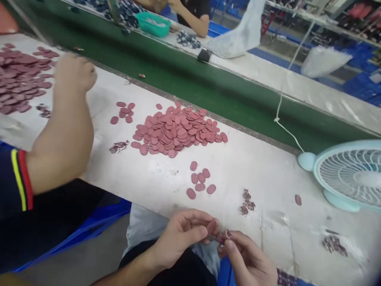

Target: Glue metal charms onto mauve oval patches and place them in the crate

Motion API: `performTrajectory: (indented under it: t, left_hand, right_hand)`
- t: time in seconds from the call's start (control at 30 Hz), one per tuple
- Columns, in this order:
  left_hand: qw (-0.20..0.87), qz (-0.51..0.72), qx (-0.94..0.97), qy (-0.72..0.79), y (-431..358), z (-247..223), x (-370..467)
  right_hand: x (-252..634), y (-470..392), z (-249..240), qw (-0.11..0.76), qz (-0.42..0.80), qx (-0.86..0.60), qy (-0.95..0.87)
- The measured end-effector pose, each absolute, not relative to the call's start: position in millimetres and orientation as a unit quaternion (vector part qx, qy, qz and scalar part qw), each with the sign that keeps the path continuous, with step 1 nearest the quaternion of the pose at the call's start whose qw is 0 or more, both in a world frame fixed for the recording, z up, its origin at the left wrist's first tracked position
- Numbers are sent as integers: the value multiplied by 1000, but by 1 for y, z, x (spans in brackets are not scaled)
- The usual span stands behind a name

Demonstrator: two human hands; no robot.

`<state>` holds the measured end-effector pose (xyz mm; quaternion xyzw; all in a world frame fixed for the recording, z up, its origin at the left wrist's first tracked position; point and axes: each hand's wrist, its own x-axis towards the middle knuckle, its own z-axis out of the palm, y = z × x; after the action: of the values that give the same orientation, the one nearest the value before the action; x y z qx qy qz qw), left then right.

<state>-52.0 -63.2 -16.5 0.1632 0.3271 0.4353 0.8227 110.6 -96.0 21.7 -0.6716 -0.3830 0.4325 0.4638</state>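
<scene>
My left hand (180, 236) is closed at the near edge of the table, pinching a dark red oval disc (212, 227) between thumb and fingers. Facing it, my right hand (251, 256) pinches a small crumpled dark red and whitish scrap (224, 237). The two hands almost meet, and the scrap lies close against the disc; whether they are joined I cannot tell. Just beyond my hands is a loose group of several similar oval discs (200, 178). Right of that group sits a little heap of dark scraps (247, 202).
A large pile of red discs (178, 129) lies mid-table. At left a co-worker's arm (68, 123) reaches over the table (258, 159), near another disc pile (20, 77). A light blue fan (354, 174) stands right. Beyond the green divider (238, 95), another person (193, 16) sits by a green basket (153, 24).
</scene>
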Motion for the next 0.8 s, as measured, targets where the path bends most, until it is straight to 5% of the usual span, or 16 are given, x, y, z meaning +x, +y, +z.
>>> performTrajectory:
  t: [0.8]
  left_hand:
    - [785,463,224,346,-72,-19,-40]
  right_hand:
    - [106,-90,29,449,494,-627,-403]
